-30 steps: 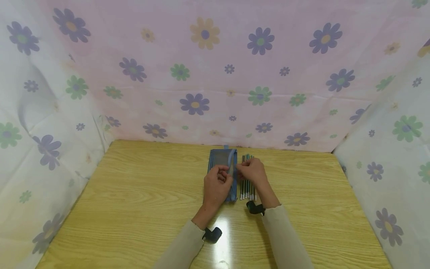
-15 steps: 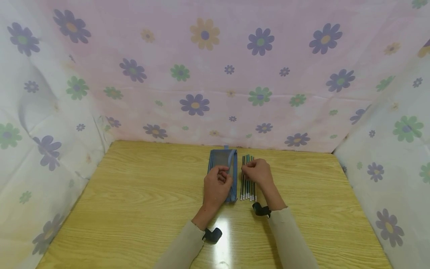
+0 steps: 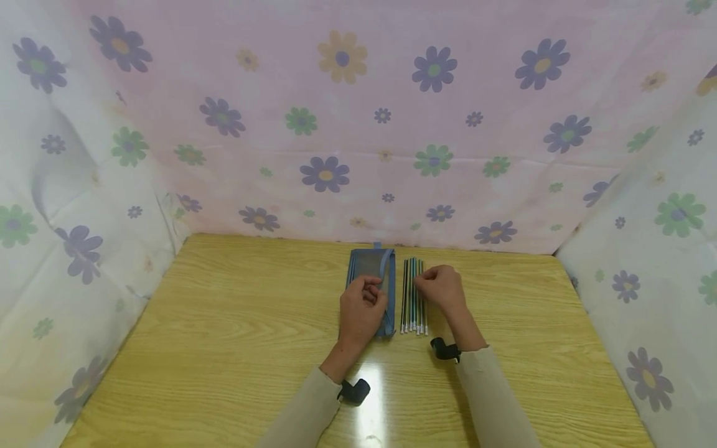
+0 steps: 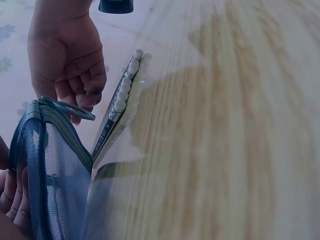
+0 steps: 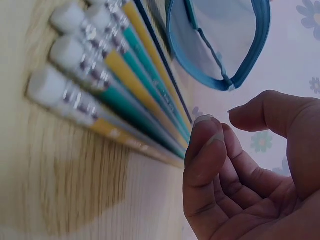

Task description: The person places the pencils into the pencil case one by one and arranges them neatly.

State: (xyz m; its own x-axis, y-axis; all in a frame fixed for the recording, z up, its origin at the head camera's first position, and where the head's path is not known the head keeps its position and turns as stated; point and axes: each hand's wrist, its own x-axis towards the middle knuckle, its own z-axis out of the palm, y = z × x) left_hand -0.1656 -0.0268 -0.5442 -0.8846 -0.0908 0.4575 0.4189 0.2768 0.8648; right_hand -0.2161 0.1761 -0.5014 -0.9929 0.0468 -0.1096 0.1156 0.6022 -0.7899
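Observation:
A blue mesh pencil case (image 3: pixel 366 261) lies on the table, its zipped opening facing right. My left hand (image 3: pixel 360 314) holds it by the edge of that opening; in the left wrist view the curled fingers (image 4: pixel 21 200) show beside the mesh. Just right of the case, several pencils (image 3: pixel 412 305) lie side by side, white erasers toward me. Over their right side hovers my right hand (image 3: pixel 444 289), fingers loosely bent. The right wrist view shows a gap between thumb and index finger, with nothing held; whether the fingertips touch a pencil is unclear.
Wood-grain table (image 3: pixel 252 348) extends to both sides and in front. Flower-patterned cloth (image 3: pixel 386 137) rises behind the table and along both sides. A black camera mount (image 3: pixel 355 392) sits on the left wrist, another camera mount (image 3: pixel 445 350) on the right.
My right hand has moved right, from the edge of the pencil case to over the right side of the pencils. The left hand, case and pencils stay in place.

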